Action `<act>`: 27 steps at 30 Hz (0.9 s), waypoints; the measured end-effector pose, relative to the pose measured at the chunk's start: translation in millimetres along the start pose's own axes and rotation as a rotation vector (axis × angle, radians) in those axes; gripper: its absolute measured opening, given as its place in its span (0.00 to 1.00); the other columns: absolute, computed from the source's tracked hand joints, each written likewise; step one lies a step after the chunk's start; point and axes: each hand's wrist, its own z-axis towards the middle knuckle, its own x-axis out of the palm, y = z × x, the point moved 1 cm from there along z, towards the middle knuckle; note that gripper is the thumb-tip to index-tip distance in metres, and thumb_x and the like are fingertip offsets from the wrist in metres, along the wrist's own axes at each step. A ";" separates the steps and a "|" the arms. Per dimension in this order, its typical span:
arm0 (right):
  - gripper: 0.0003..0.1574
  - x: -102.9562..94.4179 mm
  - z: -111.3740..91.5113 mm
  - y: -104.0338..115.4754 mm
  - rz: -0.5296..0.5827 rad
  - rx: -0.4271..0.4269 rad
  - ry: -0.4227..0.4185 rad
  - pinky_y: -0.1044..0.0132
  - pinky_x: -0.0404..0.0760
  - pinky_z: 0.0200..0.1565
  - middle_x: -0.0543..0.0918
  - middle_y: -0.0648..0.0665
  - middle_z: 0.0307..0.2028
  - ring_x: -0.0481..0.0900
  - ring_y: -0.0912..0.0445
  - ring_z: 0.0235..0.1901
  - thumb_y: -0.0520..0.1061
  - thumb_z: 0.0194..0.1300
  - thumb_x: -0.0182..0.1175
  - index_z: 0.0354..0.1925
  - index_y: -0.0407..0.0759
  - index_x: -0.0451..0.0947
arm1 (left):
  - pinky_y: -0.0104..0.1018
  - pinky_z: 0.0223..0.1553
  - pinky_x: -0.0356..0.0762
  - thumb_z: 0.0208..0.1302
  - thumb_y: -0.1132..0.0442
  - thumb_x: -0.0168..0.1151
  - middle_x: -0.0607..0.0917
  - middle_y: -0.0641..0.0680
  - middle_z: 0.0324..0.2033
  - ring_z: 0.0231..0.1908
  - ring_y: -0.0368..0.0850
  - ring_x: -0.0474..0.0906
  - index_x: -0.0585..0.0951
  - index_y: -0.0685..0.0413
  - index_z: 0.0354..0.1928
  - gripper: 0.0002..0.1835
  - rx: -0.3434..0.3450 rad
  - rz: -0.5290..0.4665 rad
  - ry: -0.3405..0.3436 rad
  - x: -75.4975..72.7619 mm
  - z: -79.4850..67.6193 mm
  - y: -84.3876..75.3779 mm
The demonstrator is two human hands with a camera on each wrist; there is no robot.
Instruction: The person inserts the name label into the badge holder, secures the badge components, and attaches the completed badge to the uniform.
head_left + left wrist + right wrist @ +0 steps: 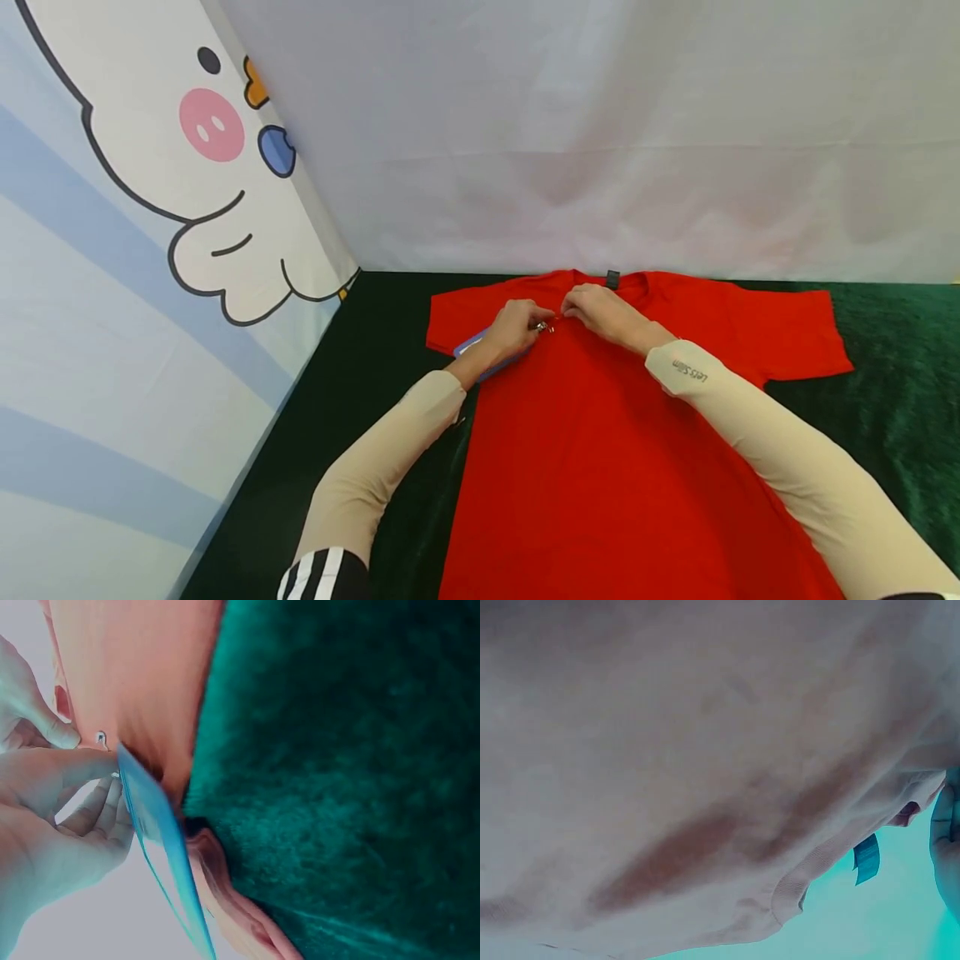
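Note:
A red T-shirt [600,467] lies spread out, its collar at the far end. My left hand [513,327], at the upper left chest, pinches a blue-edged badge [471,342] by its metal clip [542,327]. Seen from the left wrist, the badge [169,840] hangs edge-on below the fingers of the left hand [60,817], and a small metal pin end [101,739] shows against the cloth. My right hand [603,312] pinches the shirt just below the collar, its fingertips close to the left ones. The exact contact at the fingertips is partly hidden.
Dark green cloth [907,417] covers the table beneath the shirt. Behind it rises a white curtain [600,167], and a cartoon-printed panel [187,333] stands at the left. A dark neck tag [612,280] shows at the collar.

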 end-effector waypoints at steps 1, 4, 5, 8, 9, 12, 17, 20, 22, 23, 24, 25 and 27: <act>0.07 -0.1 0.2 0.0 0.000 -0.003 0.000 0.49 0.84 0.54 0.85 0.34 0.43 0.83 0.42 0.45 0.33 0.70 0.61 0.44 0.32 0.83 | 0.41 0.46 0.83 0.66 0.76 0.58 0.89 0.59 0.46 0.45 0.50 0.84 0.86 0.58 0.56 0.19 -0.005 0.001 -0.003 -0.1 0.2 0.0; 0.06 0.2 0.8 -0.8 0.008 -0.008 0.009 0.49 0.84 0.54 0.85 0.34 0.43 0.83 0.42 0.45 0.32 0.70 0.61 0.44 0.31 0.83 | 0.40 0.46 0.83 0.66 0.77 0.57 0.90 0.58 0.42 0.43 0.49 0.84 0.87 0.59 0.52 0.17 -0.023 -0.009 -0.010 -0.7 0.5 0.5; 0.06 0.5 1.2 -0.9 0.010 -0.012 0.012 0.49 0.84 0.53 0.85 0.34 0.43 0.83 0.42 0.45 0.32 0.70 0.61 0.44 0.31 0.83 | 0.40 0.45 0.83 0.65 0.77 0.57 0.90 0.58 0.41 0.42 0.49 0.84 0.87 0.59 0.51 0.17 -0.023 -0.015 -0.016 -0.9 0.6 0.9; 0.07 0.9 1.7 -1.3 0.014 -0.017 0.023 0.49 0.84 0.54 0.85 0.34 0.43 0.82 0.42 0.46 0.31 0.70 0.60 0.45 0.30 0.83 | 0.39 0.48 0.84 0.65 0.78 0.55 0.90 0.57 0.44 0.44 0.49 0.85 0.87 0.58 0.53 0.20 -0.011 -0.022 -0.019 -1.7 -0.2 1.8; 0.07 1.0 1.7 -1.0 0.014 -0.017 0.025 0.49 0.84 0.54 0.85 0.33 0.44 0.82 0.42 0.46 0.31 0.70 0.60 0.45 0.30 0.83 | 0.39 0.49 0.85 0.65 0.79 0.55 0.90 0.57 0.45 0.45 0.49 0.85 0.87 0.57 0.54 0.21 0.000 -0.016 -0.019 -1.7 -0.4 2.2; 0.08 0.2 1.1 0.4 0.011 -0.015 0.024 0.49 0.84 0.54 0.85 0.33 0.44 0.82 0.42 0.46 0.31 0.70 0.60 0.45 0.30 0.83 | 0.40 0.54 0.85 0.66 0.78 0.54 0.89 0.57 0.48 0.47 0.50 0.84 0.86 0.56 0.57 0.22 0.034 0.009 -0.014 -1.9 -1.2 3.5; 0.07 -0.3 2.5 -0.4 0.022 -0.010 0.003 0.49 0.84 0.54 0.86 0.34 0.43 0.83 0.42 0.45 0.32 0.70 0.61 0.45 0.31 0.84 | 0.41 0.59 0.83 0.69 0.76 0.56 0.89 0.58 0.50 0.50 0.51 0.84 0.86 0.56 0.58 0.20 0.064 0.015 -0.027 -3.0 -0.9 5.0; 0.07 1.1 3.5 -1.9 0.025 -0.020 -0.001 0.48 0.84 0.54 0.86 0.34 0.43 0.83 0.42 0.45 0.32 0.70 0.61 0.44 0.31 0.84 | 0.42 0.60 0.82 0.69 0.77 0.57 0.89 0.58 0.51 0.51 0.51 0.83 0.85 0.56 0.58 0.20 0.067 0.008 -0.028 -3.1 -0.5 5.0; 0.07 2.2 3.9 -2.7 0.033 -0.021 0.001 0.48 0.84 0.54 0.86 0.34 0.43 0.83 0.42 0.44 0.32 0.70 0.61 0.44 0.31 0.83 | 0.42 0.59 0.82 0.68 0.77 0.57 0.89 0.58 0.50 0.51 0.52 0.83 0.85 0.57 0.58 0.21 0.067 0.009 -0.023 -2.8 -0.3 4.9; 0.07 2.6 4.0 -3.1 0.035 -0.020 0.002 0.48 0.84 0.54 0.86 0.34 0.43 0.83 0.42 0.44 0.32 0.70 0.61 0.44 0.31 0.84 | 0.43 0.59 0.82 0.68 0.77 0.56 0.89 0.58 0.50 0.51 0.52 0.83 0.85 0.57 0.58 0.21 0.068 0.010 -0.020 -2.6 -0.1 4.8; 0.07 3.0 4.0 -3.3 0.037 -0.018 0.002 0.48 0.84 0.54 0.86 0.34 0.43 0.83 0.42 0.44 0.32 0.70 0.61 0.44 0.32 0.84 | 0.42 0.59 0.82 0.68 0.77 0.56 0.89 0.58 0.50 0.50 0.52 0.83 0.85 0.57 0.59 0.21 0.069 0.014 -0.017 -2.2 0.1 4.7; 0.07 3.1 4.0 -3.4 0.042 -0.012 0.002 0.48 0.84 0.54 0.86 0.34 0.42 0.83 0.42 0.44 0.32 0.70 0.61 0.44 0.32 0.84 | 0.42 0.59 0.82 0.68 0.77 0.56 0.89 0.58 0.50 0.50 0.52 0.83 0.85 0.56 0.59 0.21 0.071 0.016 -0.016 -2.0 0.1 4.6; 0.07 3.4 4.2 -3.2 0.046 -0.004 0.004 0.49 0.85 0.53 0.87 0.35 0.42 0.83 0.42 0.44 0.33 0.70 0.61 0.44 0.32 0.84 | 0.42 0.58 0.82 0.68 0.77 0.56 0.89 0.58 0.50 0.50 0.51 0.83 0.84 0.56 0.59 0.21 0.073 0.024 -0.011 -1.5 0.2 4.6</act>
